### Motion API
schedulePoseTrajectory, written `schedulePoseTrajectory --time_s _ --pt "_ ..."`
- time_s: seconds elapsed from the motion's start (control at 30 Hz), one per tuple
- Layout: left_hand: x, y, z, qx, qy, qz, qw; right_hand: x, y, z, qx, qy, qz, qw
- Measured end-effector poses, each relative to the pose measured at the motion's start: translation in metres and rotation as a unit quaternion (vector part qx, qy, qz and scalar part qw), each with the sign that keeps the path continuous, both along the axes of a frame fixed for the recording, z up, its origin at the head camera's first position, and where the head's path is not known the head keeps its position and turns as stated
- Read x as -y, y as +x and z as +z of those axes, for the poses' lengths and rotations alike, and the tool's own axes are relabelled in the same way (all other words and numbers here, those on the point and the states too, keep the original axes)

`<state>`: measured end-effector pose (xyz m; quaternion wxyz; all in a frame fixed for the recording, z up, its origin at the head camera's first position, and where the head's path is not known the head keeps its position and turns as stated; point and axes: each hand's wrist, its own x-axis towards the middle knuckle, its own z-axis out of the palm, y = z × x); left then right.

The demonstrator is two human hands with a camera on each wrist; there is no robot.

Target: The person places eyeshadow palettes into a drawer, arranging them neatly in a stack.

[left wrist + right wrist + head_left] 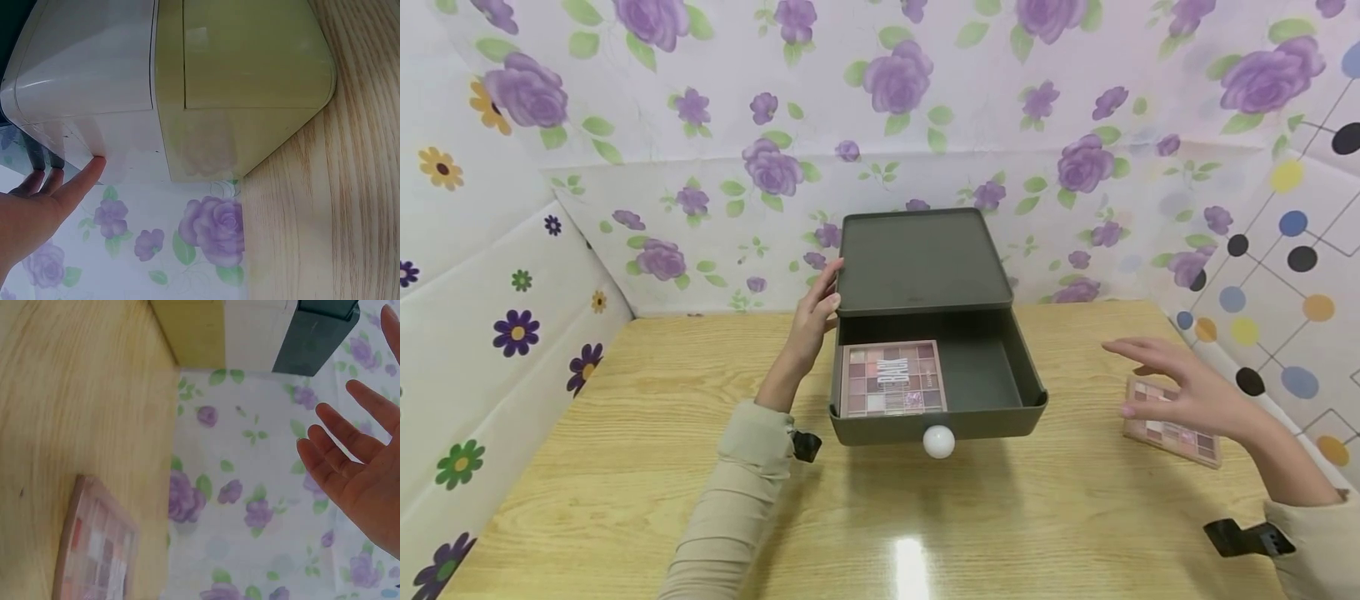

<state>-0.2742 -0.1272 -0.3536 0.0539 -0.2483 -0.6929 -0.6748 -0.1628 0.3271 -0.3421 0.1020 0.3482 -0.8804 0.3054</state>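
A drawer unit [925, 258] with a dark green top stands at the table's back, its top drawer [985, 429] pulled out. An eyeshadow palette [891, 379] lies in the left part of that drawer. My left hand [808, 329] rests its fairly straight fingers on the unit's left side; the left wrist view shows the fingertips against the side near the white tier [125, 140]. At the right, my right hand [1198, 387] hovers with spread fingers over a second eyeshadow palette [97, 550] on the table, holding nothing. It partly covers that palette in the head view.
A round white knob [938, 442] sticks out from the drawer front. Below the green part, the unit has a yellow tier [256, 56] near the wooden table [625, 467]. Flower-patterned sheets [700, 200] stand behind and at the left, a dotted one [1285, 308] at the right.
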Motion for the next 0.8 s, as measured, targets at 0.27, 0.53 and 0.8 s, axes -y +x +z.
schedulePoseTrajectory --time_s 0.27,0.53,0.8 --pt "0.0 -0.001 -0.001 -0.003 0.001 0.002 1.0 -0.021 0.001 -0.021 0.04 -0.012 -0.048 0.998" --pt "0.0 -0.001 -0.002 -0.008 0.016 -0.007 0.9998 -0.039 0.004 -0.037 0.036 0.014 -0.079 0.996" --pt "-0.001 0.0 -0.001 -0.008 0.014 -0.005 0.9999 -0.05 0.006 -0.044 0.067 0.035 -0.118 0.99"
